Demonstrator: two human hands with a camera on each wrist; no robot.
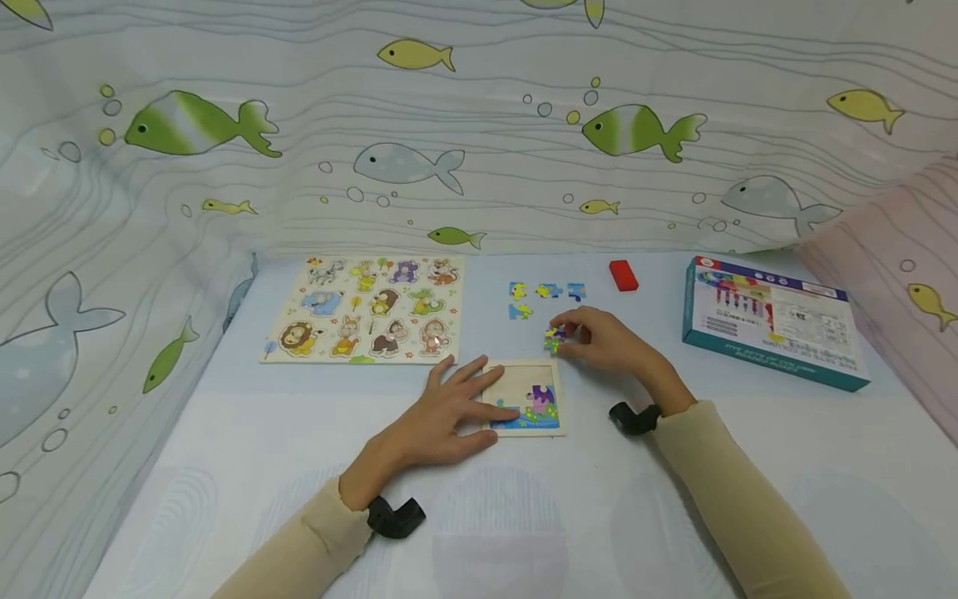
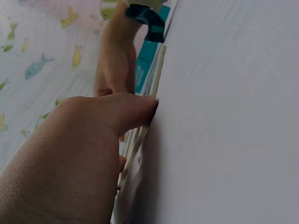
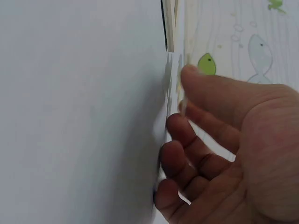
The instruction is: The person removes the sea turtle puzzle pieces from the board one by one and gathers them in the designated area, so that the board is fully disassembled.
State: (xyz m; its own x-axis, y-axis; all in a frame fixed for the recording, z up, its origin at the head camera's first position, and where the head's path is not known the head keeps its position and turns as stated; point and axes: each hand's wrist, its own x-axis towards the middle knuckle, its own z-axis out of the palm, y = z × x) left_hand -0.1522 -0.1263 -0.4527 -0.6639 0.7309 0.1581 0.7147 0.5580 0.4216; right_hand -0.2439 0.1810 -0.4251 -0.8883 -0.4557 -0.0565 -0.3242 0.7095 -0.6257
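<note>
A small wooden puzzle frame (image 1: 562, 399) lies at the middle of the table, with joined blue, green and purple pieces along its lower right. My left hand (image 1: 441, 413) lies across its left side with fingers spread, the index fingertip over the pieces. In the left wrist view the thumb (image 2: 140, 109) rests at the frame's edge. Just above the frame's upper right corner, my right hand (image 1: 606, 343) pinches a purple, yellow and green jigsaw piece (image 1: 552, 339) between thumb and finger. The right wrist view shows that piece (image 3: 184, 106) edge-on, below the thumb tip.
Several loose jigsaw pieces (image 1: 550, 290) lie behind the frame. A red block (image 1: 623, 275) sits farther back. An animal puzzle board (image 1: 359, 320) lies at the left, and a flat teal-edged box (image 1: 774, 320) at the right. Fish-patterned cloth (image 1: 509, 200) hangs behind.
</note>
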